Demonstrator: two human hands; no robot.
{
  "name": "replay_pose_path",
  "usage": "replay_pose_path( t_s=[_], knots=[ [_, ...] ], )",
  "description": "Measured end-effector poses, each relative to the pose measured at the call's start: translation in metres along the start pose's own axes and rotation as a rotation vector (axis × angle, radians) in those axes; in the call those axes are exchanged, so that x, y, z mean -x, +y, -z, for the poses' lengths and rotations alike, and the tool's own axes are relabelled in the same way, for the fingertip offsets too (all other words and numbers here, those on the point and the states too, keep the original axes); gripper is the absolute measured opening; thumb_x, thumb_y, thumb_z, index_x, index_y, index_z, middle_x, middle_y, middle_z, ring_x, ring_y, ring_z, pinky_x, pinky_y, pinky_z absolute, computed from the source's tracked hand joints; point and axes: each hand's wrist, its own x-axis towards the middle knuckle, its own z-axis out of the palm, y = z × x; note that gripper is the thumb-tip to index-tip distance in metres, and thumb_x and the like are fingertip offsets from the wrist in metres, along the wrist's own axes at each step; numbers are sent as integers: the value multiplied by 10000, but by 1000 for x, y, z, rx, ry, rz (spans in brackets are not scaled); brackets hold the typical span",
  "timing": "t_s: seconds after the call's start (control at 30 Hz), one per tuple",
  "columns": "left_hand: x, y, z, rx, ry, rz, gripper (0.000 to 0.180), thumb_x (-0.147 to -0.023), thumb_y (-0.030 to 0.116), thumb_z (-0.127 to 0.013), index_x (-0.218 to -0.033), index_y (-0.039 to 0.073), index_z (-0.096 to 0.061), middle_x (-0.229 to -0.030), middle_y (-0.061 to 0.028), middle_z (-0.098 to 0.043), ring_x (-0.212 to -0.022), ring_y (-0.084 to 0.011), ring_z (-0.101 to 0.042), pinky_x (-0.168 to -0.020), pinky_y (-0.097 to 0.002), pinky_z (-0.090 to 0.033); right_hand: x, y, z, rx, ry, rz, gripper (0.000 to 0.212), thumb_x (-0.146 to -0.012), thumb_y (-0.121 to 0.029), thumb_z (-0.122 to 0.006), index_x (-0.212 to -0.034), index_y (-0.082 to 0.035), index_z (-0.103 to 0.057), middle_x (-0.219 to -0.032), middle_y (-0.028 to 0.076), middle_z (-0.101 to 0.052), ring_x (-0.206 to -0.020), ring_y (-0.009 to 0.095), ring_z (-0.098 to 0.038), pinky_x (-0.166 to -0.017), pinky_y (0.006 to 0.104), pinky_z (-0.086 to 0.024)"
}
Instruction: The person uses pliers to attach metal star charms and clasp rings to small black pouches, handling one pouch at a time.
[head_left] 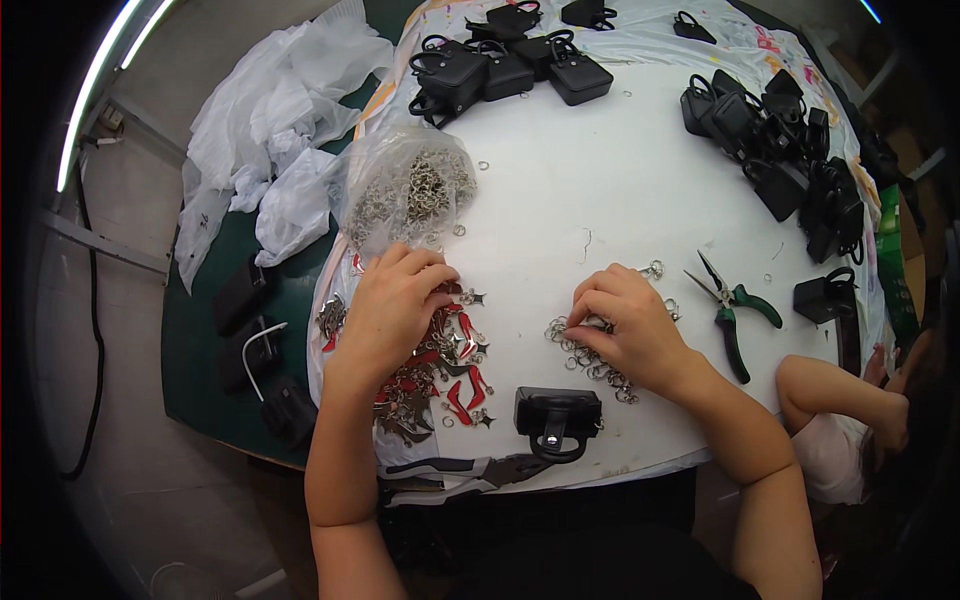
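My left hand (pixel 397 305) is bent over a heap of small charms (pixel 415 385), red high-heel shoes and silver stars on chains. Its fingers are curled down into the heap, and what they grip is hidden. Over a loose pile of metal rings (pixel 615 378), my right hand (pixel 630 330) has thumb and fingertips pinched together; anything between them is too small to make out. A miniature black handbag (pixel 557 408) lies between my forearms, its handle toward me. Close to the table's front edge rest grey-and-black pliers (pixel 480 472).
Green-handled pliers (pixel 735 310) lie right of the rings, beside another small black bag (pixel 825 296). A clear plastic bag of metal hardware (pixel 410 190) stands beyond my left hand. More black mini bags (pixel 460 80) are heaped at the back and far right. A person's bent limb (pixel 840 395) shows at right.
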Motion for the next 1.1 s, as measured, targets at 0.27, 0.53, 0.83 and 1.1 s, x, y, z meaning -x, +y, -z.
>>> replay_pose_path(
  t_s=[0.27, 0.53, 0.83, 1.1],
  knots=[
    [3, -5, 0, 98, -104, 47, 175, -770, 104, -745, -894, 39, -640, -916, -91, -588, -931, -286, -525, -853, -382, -432, -2, -6, 6, -402, 48, -152, 143, -744, 21, -783, -747, -4, -642, -887, 57, -648, -741, 126, -604, -641, 269, -472],
    [2, -5, -12, 276, 27, 84, 135, -768, 100, -731, -826, 23, -638, -880, -81, -590, -895, -257, -542, -819, -350, -434, -2, -5, -1, -506, 53, -185, 78, -802, 40, -736, -850, 10, -682, -897, 77, -684, -754, 117, -645, -679, 243, -533],
    [2, 0, -18, 228, 107, 122, 182, -751, 104, -772, -817, -3, -641, -867, -99, -616, -878, -279, -568, -784, -362, -453, -3, -10, 0, -463, 121, -214, 65, -824, 29, -720, -887, 28, -707, -923, 97, -721, -791, 153, -694, -736, 261, -581],
    [1, 0, -18, 333, 74, 200, 136, -791, 75, -739, -830, -7, -637, -872, -91, -626, -875, -250, -580, -796, -362, -449, -2, -6, 4, -204, 133, -43, 65, -806, 0, -757, -841, 15, -705, -861, 88, -716, -658, 117, -632, -587, 223, -504]
  ],
)
